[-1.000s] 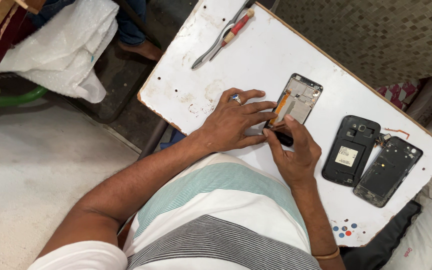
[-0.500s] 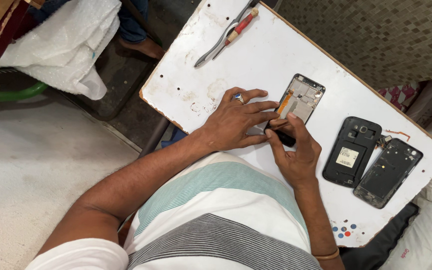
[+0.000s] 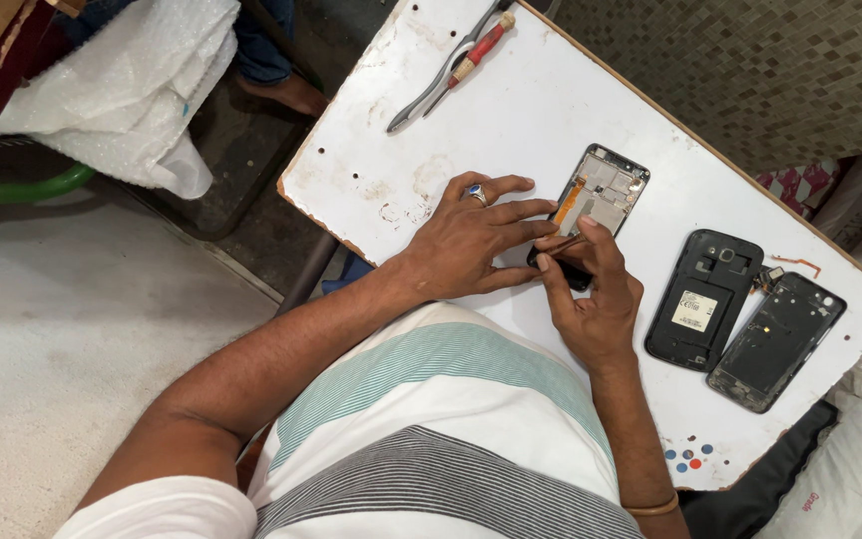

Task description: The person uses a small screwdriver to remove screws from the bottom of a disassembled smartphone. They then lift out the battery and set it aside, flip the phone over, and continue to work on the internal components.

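Observation:
An opened phone frame [image 3: 601, 195] with an orange flex strip lies on the white table [image 3: 511, 110]. My left hand [image 3: 471, 240], a ring on one finger, rests flat on the table with its fingertips pressing the frame's near left edge. My right hand [image 3: 591, 299] pinches the frame's near end with thumb and forefinger; whether a thin tool is between them I cannot tell. The near part of the frame is hidden under my fingers.
A black phone body [image 3: 702, 299] and a dark back cover [image 3: 778, 341] lie to the right, with a small orange wire [image 3: 802, 264] beside them. Pliers [image 3: 431, 88] and a red-handled screwdriver [image 3: 476, 52] lie at the far edge. A bubble-wrap bundle [image 3: 122, 90] sits left on the floor side.
Both hands stay at the phone frame. My right thumb and forefinger have shifted slightly along its near end. The view has drifted a little.

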